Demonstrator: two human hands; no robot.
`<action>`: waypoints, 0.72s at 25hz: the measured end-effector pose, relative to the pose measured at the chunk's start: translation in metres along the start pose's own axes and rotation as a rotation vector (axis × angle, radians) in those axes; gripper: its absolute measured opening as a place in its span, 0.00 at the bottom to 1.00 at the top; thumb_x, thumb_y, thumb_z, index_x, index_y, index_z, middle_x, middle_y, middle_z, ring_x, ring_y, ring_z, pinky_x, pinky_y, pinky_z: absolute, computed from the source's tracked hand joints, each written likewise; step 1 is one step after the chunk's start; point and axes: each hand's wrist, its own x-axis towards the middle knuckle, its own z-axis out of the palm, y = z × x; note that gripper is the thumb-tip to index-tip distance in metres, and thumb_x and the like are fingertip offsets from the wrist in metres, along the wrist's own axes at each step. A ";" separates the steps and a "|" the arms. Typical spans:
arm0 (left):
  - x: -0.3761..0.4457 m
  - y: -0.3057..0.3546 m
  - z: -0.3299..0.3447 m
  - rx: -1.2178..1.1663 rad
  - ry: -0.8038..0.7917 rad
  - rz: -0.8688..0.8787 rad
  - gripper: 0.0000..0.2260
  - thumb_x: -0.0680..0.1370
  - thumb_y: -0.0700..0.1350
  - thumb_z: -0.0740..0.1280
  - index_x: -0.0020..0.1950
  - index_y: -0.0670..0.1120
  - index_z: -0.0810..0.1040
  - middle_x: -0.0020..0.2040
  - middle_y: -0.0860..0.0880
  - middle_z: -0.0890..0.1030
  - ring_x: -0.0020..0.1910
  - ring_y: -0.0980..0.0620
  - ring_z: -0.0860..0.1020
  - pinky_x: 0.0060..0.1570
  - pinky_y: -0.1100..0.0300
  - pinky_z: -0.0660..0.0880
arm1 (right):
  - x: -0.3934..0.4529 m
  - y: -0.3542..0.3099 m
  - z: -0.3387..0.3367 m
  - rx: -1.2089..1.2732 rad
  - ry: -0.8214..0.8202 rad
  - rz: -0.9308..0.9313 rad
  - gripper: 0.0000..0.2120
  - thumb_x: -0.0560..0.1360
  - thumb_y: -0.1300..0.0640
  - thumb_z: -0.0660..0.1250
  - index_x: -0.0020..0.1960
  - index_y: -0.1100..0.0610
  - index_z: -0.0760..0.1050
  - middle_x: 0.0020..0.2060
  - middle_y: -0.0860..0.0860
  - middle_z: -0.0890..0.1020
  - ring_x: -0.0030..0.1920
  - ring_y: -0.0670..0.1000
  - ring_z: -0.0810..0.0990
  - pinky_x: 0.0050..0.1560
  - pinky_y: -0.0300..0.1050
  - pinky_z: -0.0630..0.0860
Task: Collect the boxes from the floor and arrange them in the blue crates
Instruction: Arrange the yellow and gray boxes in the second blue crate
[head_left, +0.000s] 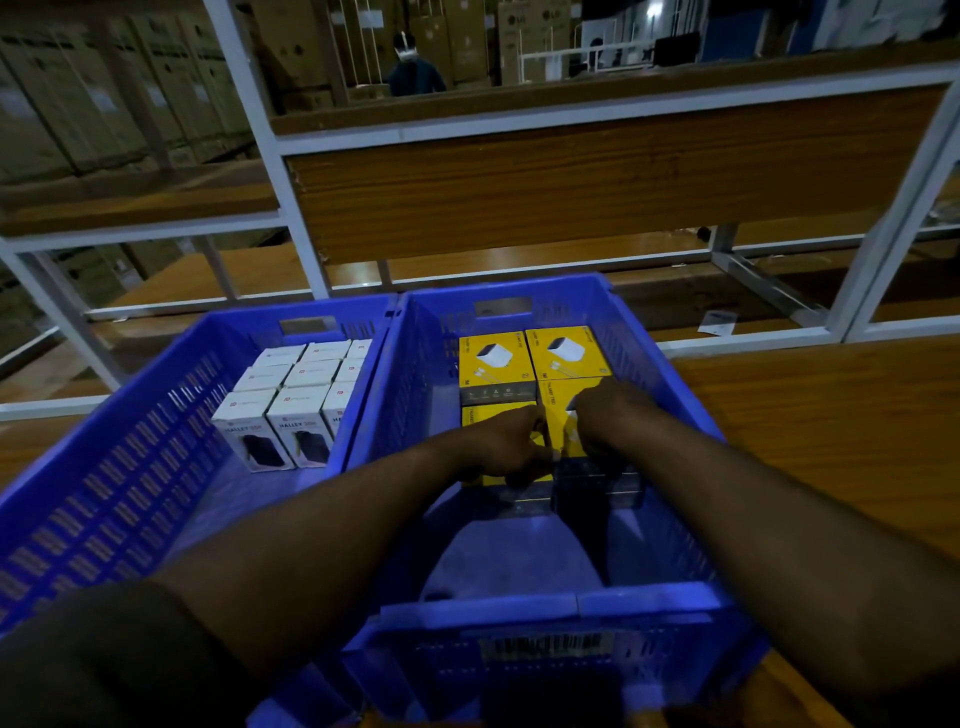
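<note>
1. Two blue crates sit side by side on a wooden table (831, 415). I'll place everything off the right crate (519, 613), since that's where the hands are.

2. Both of the person's arms reach into the right crate. The left hand (506, 447) is curled down over a yellow box (483, 418) in the near row, fingers wrapped around its edge, so it's gripping that box.

3. The right hand (605, 415) is just beside the left one, fingers bent over the neighbouring yellow box (558, 402). Looks like a grip on it, knuckles up, fingertips tucked out of sight.

4. Against the far wall of the right crate are two more yellow boxes (530, 356), lying flat with a white charger pictured on top. They touch each other and the ones under the hands.

5. The near half of the right crate's floor is bare blue plastic.

6. Touching the right crate's left wall is the left crate (104, 493). It holds white boxes (296, 395) standing upright in tight rows, packed into its far right corner.

7. Beyond the right crate there's a white metal rack (291, 171) with wooden shelves.

8. Way back past the rack, a person (413, 67) stands among stacked cardboard cartons (104, 104).

9. It's pretty dim in here, so the small print on the boxes is hard to read.
</note>
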 end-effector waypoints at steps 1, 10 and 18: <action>0.001 0.000 0.002 0.005 0.005 0.007 0.16 0.80 0.39 0.67 0.67 0.40 0.73 0.57 0.44 0.78 0.43 0.46 0.77 0.41 0.50 0.76 | 0.001 0.000 0.001 0.002 -0.001 0.003 0.29 0.72 0.59 0.69 0.72 0.54 0.70 0.70 0.59 0.69 0.70 0.60 0.68 0.67 0.53 0.71; 0.003 -0.001 -0.004 0.046 0.144 -0.001 0.19 0.81 0.49 0.65 0.70 0.41 0.71 0.64 0.46 0.77 0.55 0.47 0.78 0.47 0.56 0.73 | 0.005 -0.002 -0.010 0.111 -0.076 -0.023 0.19 0.77 0.57 0.66 0.66 0.61 0.75 0.63 0.58 0.78 0.59 0.57 0.78 0.55 0.47 0.75; 0.031 -0.041 -0.046 0.199 0.697 -0.352 0.33 0.80 0.57 0.64 0.73 0.34 0.63 0.70 0.35 0.69 0.68 0.37 0.71 0.63 0.46 0.72 | 0.042 0.007 0.003 0.443 0.282 0.062 0.23 0.82 0.49 0.60 0.67 0.66 0.67 0.67 0.63 0.71 0.65 0.62 0.72 0.63 0.54 0.71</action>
